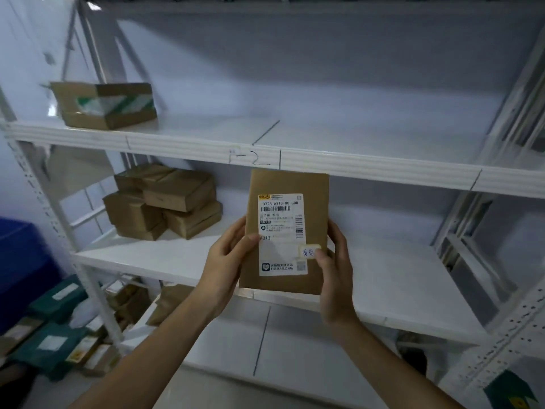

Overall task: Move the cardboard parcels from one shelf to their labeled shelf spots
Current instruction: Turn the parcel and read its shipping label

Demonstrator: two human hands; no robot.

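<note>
Both hands (280, 261) gripping labelled parcel (284, 231).

White metal shelving (368, 169), taped cardboard box (104, 104) on upper shelf, stacked cardboard parcels (165, 200) on middle shelf

Inspector: The white shipping label (282, 234) on the flat brown cardboard parcel (287, 184): fine print too small to read; left thumb (249, 242) and right thumb (320, 258) cover its lower edges.

Clerk: And elsewhere?

Inspector: The far-left brown taped box (103, 104) is blurred. The green packages (53, 343) at near left are cut by the edge. The stacked brown boxes (165, 200) hide one another.
</note>
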